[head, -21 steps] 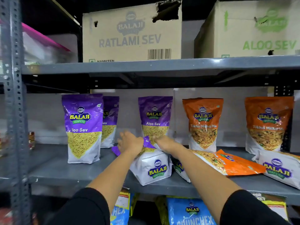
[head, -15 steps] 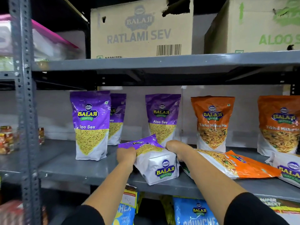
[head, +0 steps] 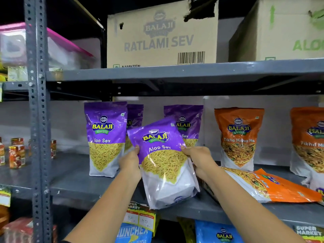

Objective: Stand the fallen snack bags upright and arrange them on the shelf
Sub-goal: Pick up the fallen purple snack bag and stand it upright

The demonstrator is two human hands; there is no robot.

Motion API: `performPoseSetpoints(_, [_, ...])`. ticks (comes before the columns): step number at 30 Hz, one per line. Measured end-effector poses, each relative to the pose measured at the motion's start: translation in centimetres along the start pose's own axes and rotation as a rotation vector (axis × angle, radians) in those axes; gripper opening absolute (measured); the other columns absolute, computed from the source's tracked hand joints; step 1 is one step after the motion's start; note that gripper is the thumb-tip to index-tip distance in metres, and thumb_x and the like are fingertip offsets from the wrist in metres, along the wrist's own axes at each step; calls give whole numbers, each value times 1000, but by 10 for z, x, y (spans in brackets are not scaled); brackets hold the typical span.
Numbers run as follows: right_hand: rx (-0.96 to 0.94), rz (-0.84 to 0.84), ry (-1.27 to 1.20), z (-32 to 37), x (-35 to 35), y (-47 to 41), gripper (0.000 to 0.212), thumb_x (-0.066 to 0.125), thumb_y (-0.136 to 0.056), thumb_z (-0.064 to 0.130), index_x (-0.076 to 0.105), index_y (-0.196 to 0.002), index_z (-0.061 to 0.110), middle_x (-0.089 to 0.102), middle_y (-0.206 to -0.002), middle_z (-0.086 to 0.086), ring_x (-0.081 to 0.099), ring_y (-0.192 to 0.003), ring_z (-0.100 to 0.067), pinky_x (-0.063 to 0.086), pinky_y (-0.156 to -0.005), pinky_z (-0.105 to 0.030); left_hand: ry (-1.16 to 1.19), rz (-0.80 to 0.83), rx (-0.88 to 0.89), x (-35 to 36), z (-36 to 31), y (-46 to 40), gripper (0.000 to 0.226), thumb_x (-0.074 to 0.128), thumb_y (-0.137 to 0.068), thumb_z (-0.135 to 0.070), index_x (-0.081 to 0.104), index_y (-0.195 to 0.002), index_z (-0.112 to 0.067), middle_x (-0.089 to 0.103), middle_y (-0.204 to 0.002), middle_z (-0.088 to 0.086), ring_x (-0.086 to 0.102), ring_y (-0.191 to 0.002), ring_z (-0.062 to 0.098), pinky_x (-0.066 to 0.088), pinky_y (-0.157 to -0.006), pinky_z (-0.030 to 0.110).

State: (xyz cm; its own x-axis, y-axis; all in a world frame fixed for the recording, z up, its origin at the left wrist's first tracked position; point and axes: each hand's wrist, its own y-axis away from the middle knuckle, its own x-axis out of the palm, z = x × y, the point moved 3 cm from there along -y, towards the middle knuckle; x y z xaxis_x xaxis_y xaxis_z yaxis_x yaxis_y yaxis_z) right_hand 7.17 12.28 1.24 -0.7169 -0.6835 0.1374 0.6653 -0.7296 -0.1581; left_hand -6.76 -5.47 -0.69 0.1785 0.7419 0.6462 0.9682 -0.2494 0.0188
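Observation:
A purple Aloo Sev bag (head: 164, 160) is raised nearly upright, tilted slightly left, its bottom resting near the front edge of the grey shelf (head: 73, 179). My left hand (head: 130, 161) grips its left side and my right hand (head: 199, 157) grips its right side. Three purple Aloo Sev bags stand behind: one at the left (head: 105, 137), one half hidden (head: 135, 116), one behind the held bag (head: 190, 123). An orange Tikha Mitha Mix bag (head: 273, 185) lies flat to the right. Another fallen bag (head: 318, 188) shows at the right edge.
Two orange bags stand upright at the back, one (head: 238, 137) in the middle right and one (head: 308, 141) at the far right. Cardboard boxes (head: 157, 35) sit on the shelf above. A steel upright (head: 37, 120) stands at the left. Blue snack bags (head: 217, 234) fill the shelf below.
Both hands have lifted the purple bag from lying on its side to nearly upright, its printed front now facing me. The view has shifted closer and leftward.

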Motion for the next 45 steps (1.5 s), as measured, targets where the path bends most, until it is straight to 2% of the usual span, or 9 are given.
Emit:
performPoseSetpoints(4, [-80,11,-159,20,-14,21,9,79,-78,11,74,-81,4,73,-78,-12,67,-62,-17,51,-61,-25,18,95,193,27,-40,26,5,71,-83,-14,71,-81,-9,75,-91,15,71,-82,28,56,-89,53])
performPoseSetpoints(9, [-170,48,-268,30,-25,47,10,73,-85,12,75,-75,10,76,-71,-2,67,-64,-14,52,-75,-36,7,216,380,44,-58,50,13,70,-86,-16,69,-74,-18,74,-85,-1,67,-86,15,52,-101,42])
performPoseSetpoints(15, [-183,99,-296,32,-37,63,10,70,-88,15,75,-88,6,80,-82,-7,74,-73,-17,57,-77,-36,27,272,383,50,-57,61,27,71,-86,-20,77,-60,-26,73,-103,15,68,-107,32,50,-101,53])
performPoseSetpoints(25, [-76,72,-234,32,-37,37,6,68,-89,9,72,-86,6,75,-82,-10,66,-75,-22,52,-76,-34,-54,307,276,62,-45,26,8,68,-87,-14,70,-80,-15,73,-110,14,68,-101,27,52,-99,44])
performPoseSetpoints(29, [11,17,-201,24,-25,15,10,66,-89,4,67,-81,9,69,-89,-13,61,-86,-27,48,-87,-42,-85,282,223,67,-41,11,8,63,-92,-12,63,-84,-12,70,-90,11,65,-75,20,56,-77,35])
performPoseSetpoints(34, [30,-91,-126,2,-12,1,20,59,-92,2,65,-76,12,66,-77,-11,57,-67,-21,47,-65,-29,-141,168,234,62,-29,-16,17,65,-91,-17,64,-74,-15,69,-83,5,63,-86,25,54,-83,39])
performPoseSetpoints(40, [-39,-92,-42,5,-2,15,29,52,-94,-1,64,-72,13,68,-90,-14,59,-82,-22,46,-74,-33,-77,97,260,59,-21,-14,15,64,-92,-17,64,-76,-17,68,-84,6,61,-89,23,52,-88,41])
performPoseSetpoints(43, [-76,-48,-79,17,-6,37,19,54,-95,0,66,-86,12,67,-81,-3,60,-66,-7,48,-63,-19,-122,-29,407,64,-24,-1,12,60,-91,-10,69,-99,-7,69,-103,10,60,-92,21,52,-81,23])
performPoseSetpoints(45, [-147,-105,-147,27,-23,54,16,58,-94,4,66,-106,11,66,-90,-2,59,-73,-6,48,-69,-19,-126,-60,595,72,-29,23,28,55,-93,-7,60,-121,-3,61,-112,3,58,-101,20,45,-74,6])
